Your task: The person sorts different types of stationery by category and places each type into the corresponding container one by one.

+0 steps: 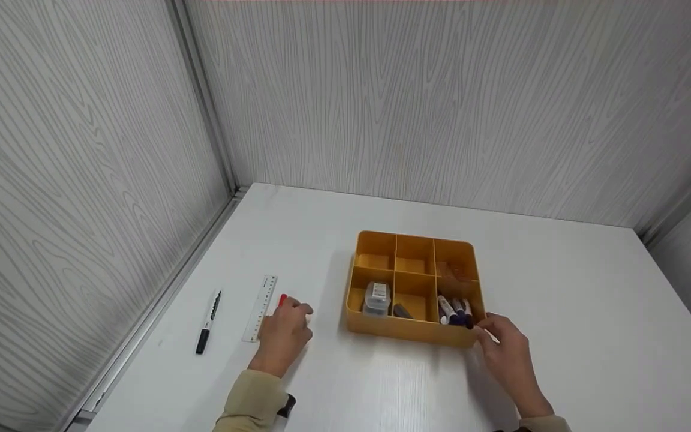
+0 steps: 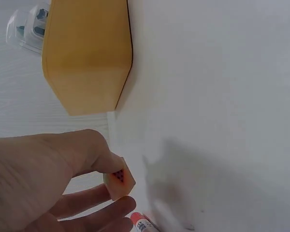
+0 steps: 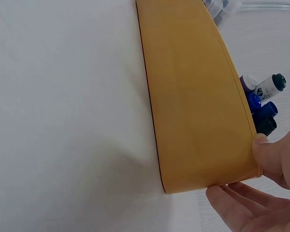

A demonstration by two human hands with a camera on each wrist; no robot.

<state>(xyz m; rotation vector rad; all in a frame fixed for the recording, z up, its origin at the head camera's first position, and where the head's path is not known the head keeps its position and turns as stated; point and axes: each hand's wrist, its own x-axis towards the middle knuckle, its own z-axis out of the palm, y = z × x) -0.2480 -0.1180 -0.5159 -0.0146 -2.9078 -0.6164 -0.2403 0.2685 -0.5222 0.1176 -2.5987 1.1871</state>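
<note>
My left hand (image 1: 285,333) pinches a small pale, angular block (image 2: 120,180) with dark dots on a reddish patch; its exact kind I cannot tell. Close by on the table lies a red-capped marker (image 1: 282,299), partly behind that hand in the head view. A clear ruler (image 1: 260,309) lies just left of the hand, and a black-capped marker (image 1: 209,324) lies further left. At the near right corner of the yellow divided box (image 1: 405,330), my right hand (image 1: 506,348) grips the wall, thumb at the rim and fingers on the outer side.
Several markers (image 1: 454,311) stand in the box's near right compartment. A clear plastic case (image 1: 376,298) occupies the near left one, a grey item (image 1: 402,311) the near middle. Patterned panels (image 1: 405,108) enclose the white table (image 1: 579,312) at the back and sides.
</note>
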